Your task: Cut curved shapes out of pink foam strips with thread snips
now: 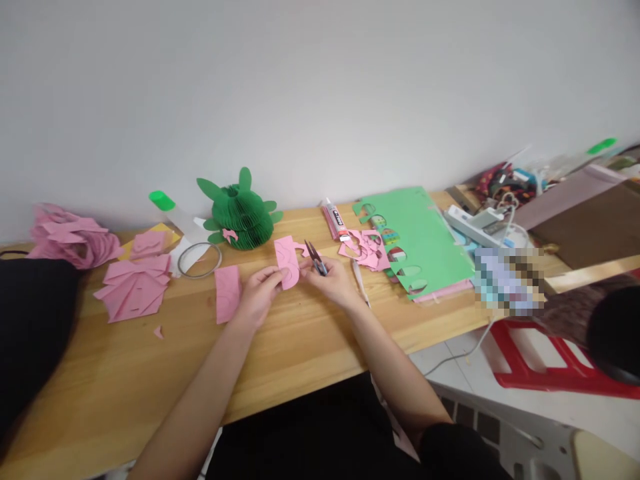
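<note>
My left hand (259,295) pinches a piece of pink paper (284,253) with curved lines drawn on it and a partly cut edge. In my right hand (334,283) is a small pair of scissors (316,257), its dark blades pointing up and away from me. The right fingertips are close to the paper's right edge; whether they touch it I cannot tell. Just left of my left hand lies another pink paper piece (227,293) with drawn lines. A green honeycomb paper figure (243,217) with leaf-like parts stands behind the hands.
Pink cut scraps (367,248), a glue tube (335,220) and a white pen-like tool (360,283) lie to the right, near green card sheets (425,240). Leftward are folded pink paper (135,287), a tape ring (200,259) and a green-capped bottle (170,208). A red stool (530,360) stands below.
</note>
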A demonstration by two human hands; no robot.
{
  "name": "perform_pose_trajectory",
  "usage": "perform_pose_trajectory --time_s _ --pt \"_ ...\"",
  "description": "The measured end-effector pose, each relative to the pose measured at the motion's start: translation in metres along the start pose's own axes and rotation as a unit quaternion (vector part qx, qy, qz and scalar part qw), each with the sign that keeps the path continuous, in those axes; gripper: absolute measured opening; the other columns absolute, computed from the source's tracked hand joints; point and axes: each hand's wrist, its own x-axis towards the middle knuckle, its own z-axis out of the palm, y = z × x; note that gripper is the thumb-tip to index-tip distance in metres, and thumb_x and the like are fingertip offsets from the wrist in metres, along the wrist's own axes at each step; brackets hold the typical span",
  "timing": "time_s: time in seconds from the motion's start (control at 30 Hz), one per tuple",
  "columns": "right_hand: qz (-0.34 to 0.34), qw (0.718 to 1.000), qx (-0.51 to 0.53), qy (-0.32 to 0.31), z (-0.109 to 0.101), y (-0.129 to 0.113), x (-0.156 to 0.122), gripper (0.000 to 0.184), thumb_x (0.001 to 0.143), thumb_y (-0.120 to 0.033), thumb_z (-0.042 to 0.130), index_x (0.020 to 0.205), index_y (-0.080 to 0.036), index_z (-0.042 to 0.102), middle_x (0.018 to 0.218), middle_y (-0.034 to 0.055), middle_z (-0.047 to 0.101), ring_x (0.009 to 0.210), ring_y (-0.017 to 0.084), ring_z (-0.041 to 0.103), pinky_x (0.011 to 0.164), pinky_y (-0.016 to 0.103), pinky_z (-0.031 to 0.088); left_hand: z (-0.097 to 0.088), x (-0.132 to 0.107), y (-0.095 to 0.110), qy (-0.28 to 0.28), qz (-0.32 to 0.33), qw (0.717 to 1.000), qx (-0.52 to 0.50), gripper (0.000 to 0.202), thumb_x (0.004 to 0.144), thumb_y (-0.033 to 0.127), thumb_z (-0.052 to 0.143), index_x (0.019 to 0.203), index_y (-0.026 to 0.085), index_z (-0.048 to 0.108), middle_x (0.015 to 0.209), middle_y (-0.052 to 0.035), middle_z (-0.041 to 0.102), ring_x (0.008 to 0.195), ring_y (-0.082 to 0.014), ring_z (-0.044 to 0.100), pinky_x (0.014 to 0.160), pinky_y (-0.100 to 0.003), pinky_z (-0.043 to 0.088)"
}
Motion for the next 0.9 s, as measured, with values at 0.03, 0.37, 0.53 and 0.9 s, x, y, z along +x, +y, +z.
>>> perform_pose_trajectory --time_s 0.03,0.37,0.53,0.9 --pt "0.001 1.000 0.007 0.004 -0.0002 0.0014 -0.0005 0.010 0.083 -0.024 0.069 0.080 -0.015 0.065 0.057 -0.0076 0.048 0.052 0.010 0.045 0.053 0.024 0.039 -0.0005 0.0001 -0.0020 -0.001 -0.005 1.000 -0.003 0.036 0.093 0.033 0.061 0.125 0.016 0.058 0.124 -0.0107 0.062 0.105 -0.0237 0.064 0.087 -0.045 0.056" --pt "0.016 0.999 0.037 -0.003 0.0078 -0.0007 -0.0018 0.004 0.074 -0.020 0.064 0.075 -0.017 0.062 0.059 -0.0056 0.051 0.054 0.011 0.043 0.056 0.024 0.036 -0.0008 -0.0048 0.0012 -0.010 -0.007 0.998 -0.062 0.022 0.054 0.023 0.086 0.065 0.014 0.069 0.072 -0.0034 0.073 0.071 -0.0202 0.069 0.066 -0.033 0.060" --pt "0.007 0.999 0.031 -0.002 0.0067 0.0018 -0.0022 0.006 0.076 -0.021 0.066 0.075 -0.017 0.062 0.054 -0.0086 0.038 0.053 0.011 0.037 0.054 0.023 0.031 0.0038 -0.0061 0.0016 -0.013 -0.004 0.997 -0.074 0.018 0.049 0.021 0.085 0.057 0.016 0.069 0.067 -0.0028 0.073 0.069 -0.0201 0.069 0.065 -0.033 0.062" --pt "-0.014 0.999 0.036 -0.018 0.0059 0.0028 -0.0019 0.008 0.074 -0.021 0.068 0.074 -0.017 0.061 0.057 -0.0076 0.042 0.056 0.011 0.040 0.056 0.024 0.033 0.0048 -0.0066 -0.0004 -0.008 0.012 0.997 -0.075 0.015 0.056 0.021 0.081 0.057 0.017 0.067 0.067 -0.0031 0.072 0.083 -0.0238 0.070 0.077 -0.036 0.060"
